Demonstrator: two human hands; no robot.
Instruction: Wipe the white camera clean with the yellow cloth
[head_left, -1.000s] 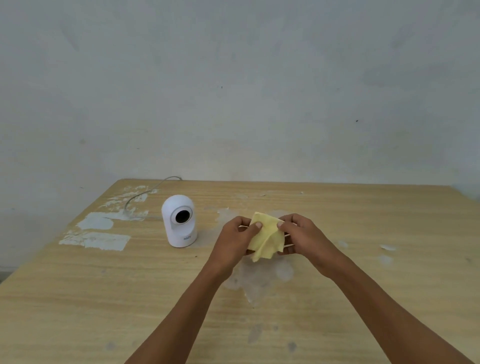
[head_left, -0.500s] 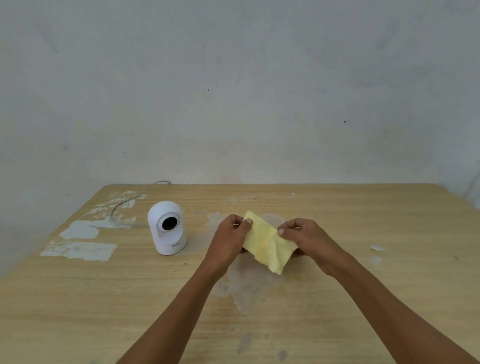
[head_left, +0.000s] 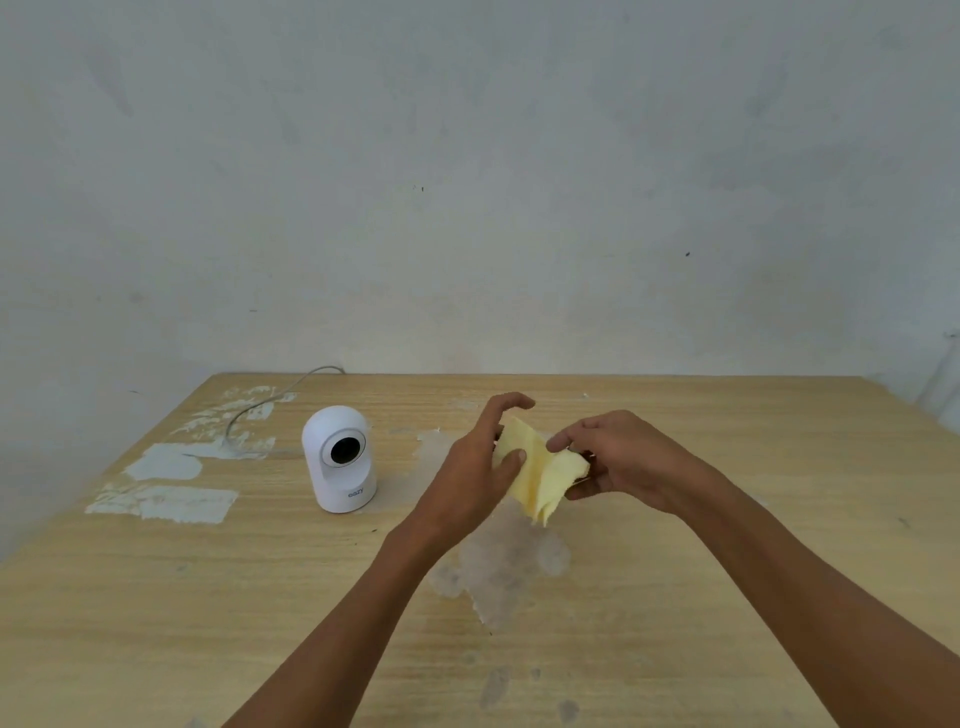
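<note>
Yellow cloth (head_left: 540, 475), white camera (head_left: 340, 460), tan table (head_left: 156, 597)

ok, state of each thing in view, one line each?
camera: upright on table, lens toward the wearer, untouched.
cloth: crumpled, held above table between both hands.
left hand: thumb on cloth, top finger lifted off.
right hand: pinches cloth's right end.
cable: lies left of camera, runs off far edge.
table: veneer worn in patches.
</note>
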